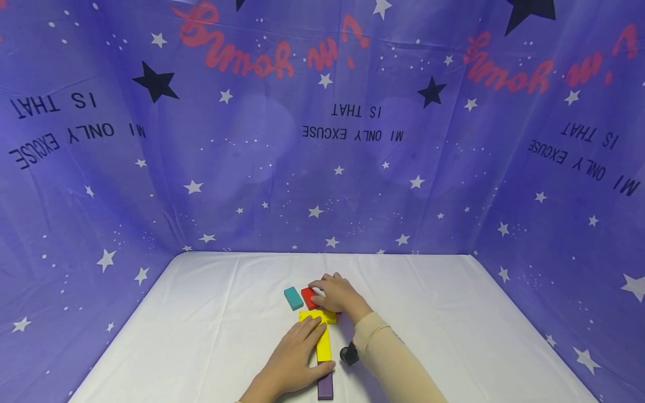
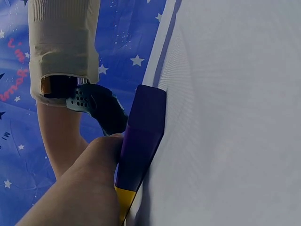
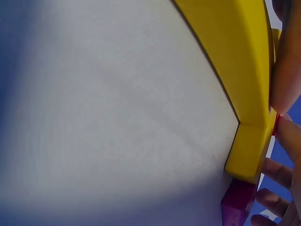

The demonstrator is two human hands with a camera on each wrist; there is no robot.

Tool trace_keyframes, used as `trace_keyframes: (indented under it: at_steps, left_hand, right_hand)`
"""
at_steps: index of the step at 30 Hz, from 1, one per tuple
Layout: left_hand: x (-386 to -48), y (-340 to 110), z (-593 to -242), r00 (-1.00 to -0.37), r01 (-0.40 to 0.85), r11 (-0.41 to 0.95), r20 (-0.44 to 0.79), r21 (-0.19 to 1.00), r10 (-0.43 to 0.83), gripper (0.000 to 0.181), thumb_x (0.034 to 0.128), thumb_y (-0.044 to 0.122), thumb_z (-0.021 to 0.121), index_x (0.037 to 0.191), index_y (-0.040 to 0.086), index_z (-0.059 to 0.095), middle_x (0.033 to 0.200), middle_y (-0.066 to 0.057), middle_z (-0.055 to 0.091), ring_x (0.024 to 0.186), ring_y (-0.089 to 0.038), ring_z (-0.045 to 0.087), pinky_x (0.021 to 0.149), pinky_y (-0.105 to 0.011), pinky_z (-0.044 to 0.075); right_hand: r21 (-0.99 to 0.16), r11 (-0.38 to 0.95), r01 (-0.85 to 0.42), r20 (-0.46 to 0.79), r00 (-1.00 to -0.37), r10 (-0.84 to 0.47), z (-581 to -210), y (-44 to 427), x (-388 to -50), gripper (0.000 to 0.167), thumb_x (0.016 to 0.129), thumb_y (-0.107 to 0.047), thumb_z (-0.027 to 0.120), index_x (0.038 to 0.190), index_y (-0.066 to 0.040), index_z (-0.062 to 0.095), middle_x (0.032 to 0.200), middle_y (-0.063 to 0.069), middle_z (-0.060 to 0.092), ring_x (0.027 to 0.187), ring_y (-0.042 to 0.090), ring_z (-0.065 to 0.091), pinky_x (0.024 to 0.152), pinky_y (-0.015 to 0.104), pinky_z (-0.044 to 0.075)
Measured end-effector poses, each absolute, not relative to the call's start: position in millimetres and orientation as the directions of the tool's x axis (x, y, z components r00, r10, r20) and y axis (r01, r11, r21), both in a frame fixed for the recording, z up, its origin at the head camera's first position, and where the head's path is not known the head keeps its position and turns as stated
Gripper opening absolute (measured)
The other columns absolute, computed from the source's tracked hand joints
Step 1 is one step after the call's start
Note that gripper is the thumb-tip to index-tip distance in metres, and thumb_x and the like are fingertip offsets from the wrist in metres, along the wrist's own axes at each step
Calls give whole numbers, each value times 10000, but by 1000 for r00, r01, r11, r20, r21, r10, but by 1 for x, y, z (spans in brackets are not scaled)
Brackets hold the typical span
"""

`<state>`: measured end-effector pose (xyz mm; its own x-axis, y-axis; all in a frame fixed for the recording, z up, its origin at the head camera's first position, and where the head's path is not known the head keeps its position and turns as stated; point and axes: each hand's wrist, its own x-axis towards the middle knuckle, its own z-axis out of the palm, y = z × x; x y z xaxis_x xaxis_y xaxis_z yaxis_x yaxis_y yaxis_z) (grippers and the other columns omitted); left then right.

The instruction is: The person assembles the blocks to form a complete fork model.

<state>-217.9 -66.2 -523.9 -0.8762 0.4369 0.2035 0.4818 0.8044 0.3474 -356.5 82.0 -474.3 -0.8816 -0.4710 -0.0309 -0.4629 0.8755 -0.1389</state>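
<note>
Two yellow blocks (image 1: 324,342) form a T on the white table, with a dark purple block (image 1: 325,386) continuing the stem towards me. Across the yellow pieces lie the fairly straight fingers of my left hand (image 1: 294,358); its thumb touches the side near the purple-yellow joint. My right hand (image 1: 336,294) pinches a red block (image 1: 308,298) between thumb and index finger, just beyond the crossbar. Left of it lies a teal block (image 1: 293,298), apart from the others. A magenta block (image 3: 239,200) adjoins the crossbar's right end in the right wrist view, mostly hidden by my hand in the head view.
White cloth covers the table (image 1: 201,324). Purple star-printed curtains (image 1: 322,168) rise along the back and both sides. A black wrist camera (image 1: 349,354) hangs under the right sleeve, close beside the yellow stem.
</note>
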Motion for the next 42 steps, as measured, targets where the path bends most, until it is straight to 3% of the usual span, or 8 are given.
trace_keyframes:
  at_steps: [7, 14, 28, 42]
  left_hand:
    - [-217, -66, -523, -875, 483, 805, 211, 343, 435, 822, 884, 705, 509, 1501, 165, 441, 1572, -16, 410, 1471, -263, 352, 1201, -502, 305]
    - [-217, -66, -522, -879, 476, 808, 198, 348, 433, 826, 883, 704, 513, 1505, 166, 435, 1574, -15, 406, 1474, -264, 347, 1204, -503, 299]
    - [-217, -65, -522, -883, 469, 810, 179, 352, 434, 831, 882, 716, 501, 1510, 176, 427, 1580, -10, 396, 1477, -264, 341, 1202, -513, 299]
    - [-218, -65, -524, -884, 467, 811, 180, 352, 431, 832, 882, 723, 494, 1511, 182, 425, 1588, 1, 385, 1485, -256, 329, 1209, -510, 287]
  right_hand:
    - [-138, 886, -443, -28, -892, -450, -471, 86, -354, 459, 945, -479, 617, 1368, -305, 577, 1339, 37, 604, 1190, 285, 517, 1076, 492, 441]
    - [-139, 879, -456, -62, -882, -468, -473, 89, -353, 536, 939, -498, 611, 1449, -375, 499, 1385, 34, 577, 1249, 286, 501, 1102, 500, 426]
    - [-151, 860, -487, -9, -869, -494, -475, 90, -356, 681, 843, -595, 691, 1397, -214, 583, 1350, 23, 614, 1248, 247, 515, 1111, 469, 419]
    - [-238, 843, -483, 10, -869, -495, -478, 89, -359, 672, 839, -515, 738, 1412, -207, 569, 1382, -6, 614, 1312, 227, 502, 1159, 459, 369]
